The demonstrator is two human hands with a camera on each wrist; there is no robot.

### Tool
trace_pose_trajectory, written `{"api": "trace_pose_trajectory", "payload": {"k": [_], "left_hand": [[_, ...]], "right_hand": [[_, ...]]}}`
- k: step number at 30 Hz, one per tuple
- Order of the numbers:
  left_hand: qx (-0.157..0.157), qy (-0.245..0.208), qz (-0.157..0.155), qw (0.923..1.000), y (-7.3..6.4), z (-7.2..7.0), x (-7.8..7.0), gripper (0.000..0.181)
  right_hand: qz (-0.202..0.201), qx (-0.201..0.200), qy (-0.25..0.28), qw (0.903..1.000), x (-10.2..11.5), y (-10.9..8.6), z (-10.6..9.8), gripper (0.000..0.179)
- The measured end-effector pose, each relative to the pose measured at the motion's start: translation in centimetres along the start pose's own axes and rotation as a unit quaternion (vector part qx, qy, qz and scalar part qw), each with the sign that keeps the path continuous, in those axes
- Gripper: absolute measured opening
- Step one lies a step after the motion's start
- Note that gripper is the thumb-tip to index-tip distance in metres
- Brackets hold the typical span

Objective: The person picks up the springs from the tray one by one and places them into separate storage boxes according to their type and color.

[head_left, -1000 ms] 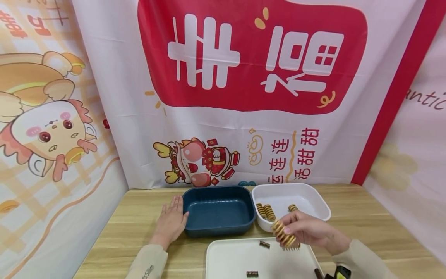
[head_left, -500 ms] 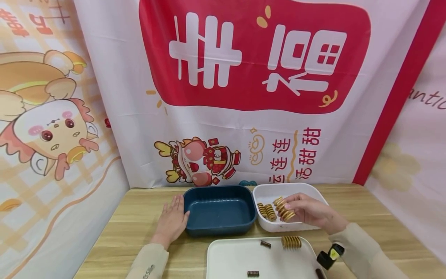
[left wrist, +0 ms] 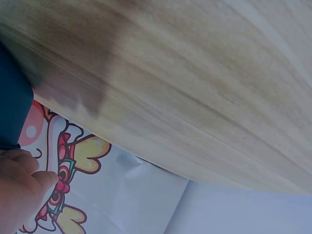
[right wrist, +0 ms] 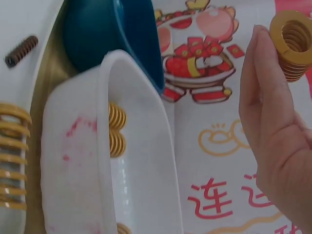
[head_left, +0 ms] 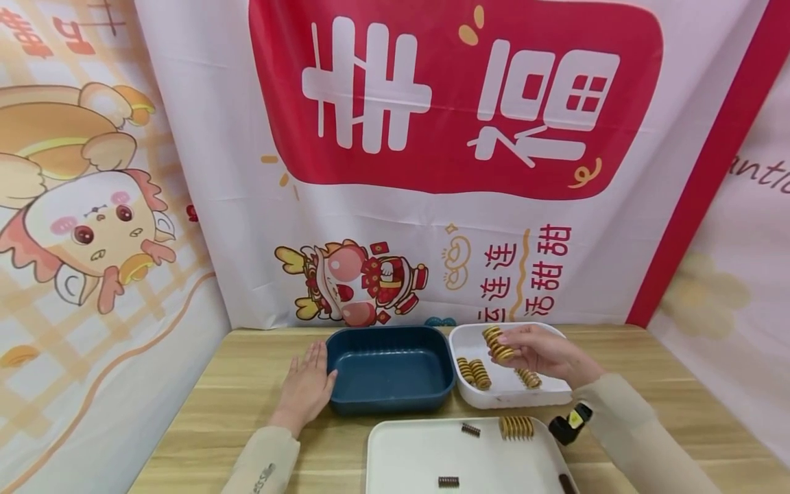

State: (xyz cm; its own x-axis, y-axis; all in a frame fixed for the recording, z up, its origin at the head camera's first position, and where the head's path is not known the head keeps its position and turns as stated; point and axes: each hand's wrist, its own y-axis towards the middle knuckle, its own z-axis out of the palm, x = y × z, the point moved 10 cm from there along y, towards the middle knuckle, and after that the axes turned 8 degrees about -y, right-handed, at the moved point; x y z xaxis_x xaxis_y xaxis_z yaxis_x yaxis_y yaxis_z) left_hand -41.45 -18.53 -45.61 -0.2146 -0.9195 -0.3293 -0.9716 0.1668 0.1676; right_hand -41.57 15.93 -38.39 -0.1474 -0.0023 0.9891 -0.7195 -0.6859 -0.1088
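Note:
My right hand pinches a yellow coil spring between thumb and fingers, held tilted over the white basin. In the right wrist view the spring shows its open ring end at the fingertips. Two more yellow springs lie side by side at the basin's left, and another spring lies toward its right. My left hand rests with fingers straight against the left wall of the dark blue basin; the left wrist view shows part of that hand by the basin's side.
In front of the basins sits a cream tray bearing a larger yellow spring, two small dark springs and a dark piece at its right edge. A printed cloth hangs behind the wooden table.
My right hand has lifted the yellow spring from above the tray, back and up over the white basin, uncovering the larger spring on the tray. The left hand stays at the blue basin.

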Motion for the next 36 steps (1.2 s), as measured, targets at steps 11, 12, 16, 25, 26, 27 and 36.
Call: {"api": "trace_pose_trajectory", "payload": {"k": [11, 12, 16, 25, 26, 27, 36], "left_hand": [[-0.008, -0.001, 0.007, 0.9999, 0.4, 0.0, -0.3, 0.064], [-0.008, 0.000, 0.007, 0.9999, 0.4, 0.0, -0.4, 0.063], [-0.011, 0.000, 0.012, 0.9999, 0.4, 0.0, -0.5, 0.063], [-0.005, 0.001, 0.003, 1.0000, 0.0, 0.2, 0.1, 0.064], [-0.004, 0.003, 0.004, 1.0000, 0.0, 0.2, 0.1, 0.064], [-0.005, 0.003, 0.006, 1.0000, 0.0, 0.2, 0.1, 0.064], [-0.008, -0.002, 0.007, 0.9999, 0.1, 0.1, -0.1, 0.063]], "right_hand": [[0.075, -0.177, -0.231, 0.9538, -2.6, 0.3, -6.5, 0.014], [0.087, -0.195, -0.262, 0.9411, -2.9, 0.2, -7.1, 0.017], [0.143, -0.258, -0.346, 0.8908, -4.1, 0.0, -8.8, 0.021], [0.178, -0.291, -0.505, 0.7925, -6.0, 1.6, -8.7, 0.043], [0.177, -0.290, -0.517, 0.7856, -6.2, 1.7, -8.5, 0.041], [0.177, -0.290, -0.525, 0.7798, -6.3, 1.8, -8.3, 0.039], [0.170, -0.279, -0.597, 0.7324, -6.4, 2.4, -6.5, 0.032]]}}
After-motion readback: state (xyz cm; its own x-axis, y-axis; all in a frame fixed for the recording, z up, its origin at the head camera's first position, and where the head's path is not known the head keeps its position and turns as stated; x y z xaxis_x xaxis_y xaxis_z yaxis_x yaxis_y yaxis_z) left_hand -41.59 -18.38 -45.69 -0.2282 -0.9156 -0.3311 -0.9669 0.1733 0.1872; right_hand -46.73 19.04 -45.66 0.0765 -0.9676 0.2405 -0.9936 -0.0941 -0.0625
